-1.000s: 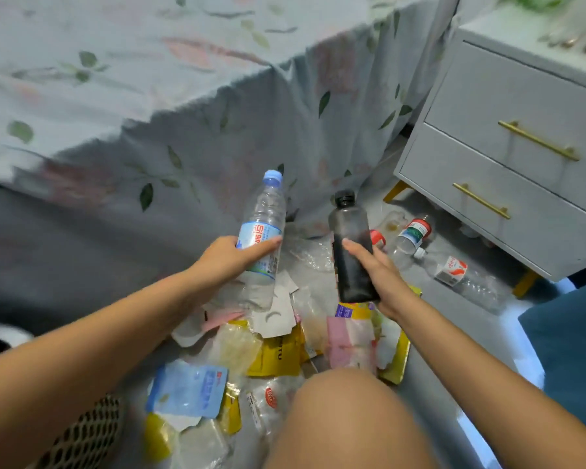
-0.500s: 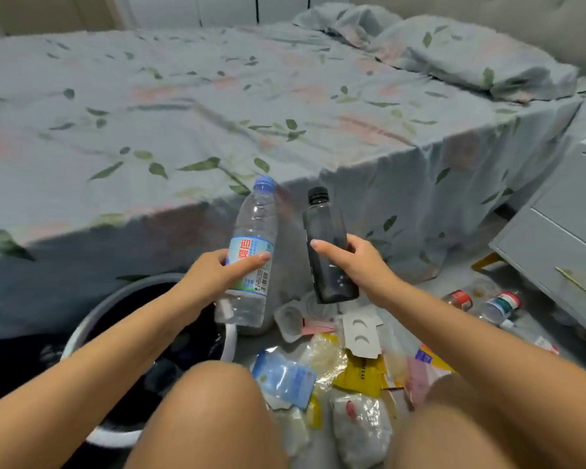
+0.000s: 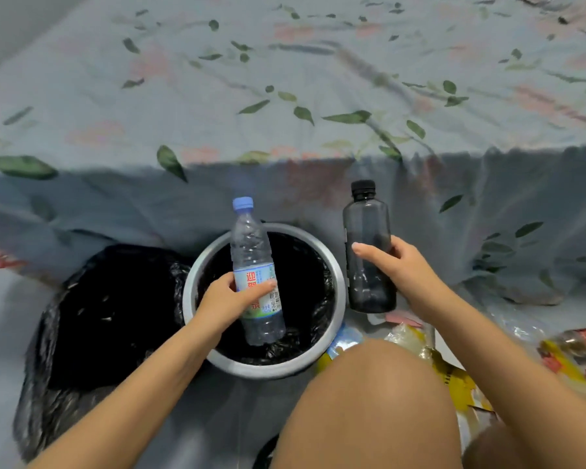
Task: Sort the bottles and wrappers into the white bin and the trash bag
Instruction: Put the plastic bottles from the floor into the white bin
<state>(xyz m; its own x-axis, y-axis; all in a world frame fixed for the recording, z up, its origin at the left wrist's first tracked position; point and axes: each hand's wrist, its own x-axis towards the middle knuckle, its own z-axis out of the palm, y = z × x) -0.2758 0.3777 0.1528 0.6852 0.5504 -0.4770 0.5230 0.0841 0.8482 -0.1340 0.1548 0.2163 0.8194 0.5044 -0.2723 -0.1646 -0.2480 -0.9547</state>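
Both forearms reach forward from either side of a bare knee. The left hand has its fingers and thumb wrapped round the labelled middle of a clear water bottle with a blue cap, holding it nearly upright, tipped slightly left, right over the mouth of the white bin, which is lined with black plastic. The right hand curls round a dark bottle with a black cap, thumb across the front, upright and just to the right of the bin's rim. A black trash bag sits slumped on the floor touching the bin's left side. Wrappers, yellow and clear, lie beside the right forearm; the red items at the far edge are too blurred to name. Behind it all hangs a leaf-printed bedsheet.
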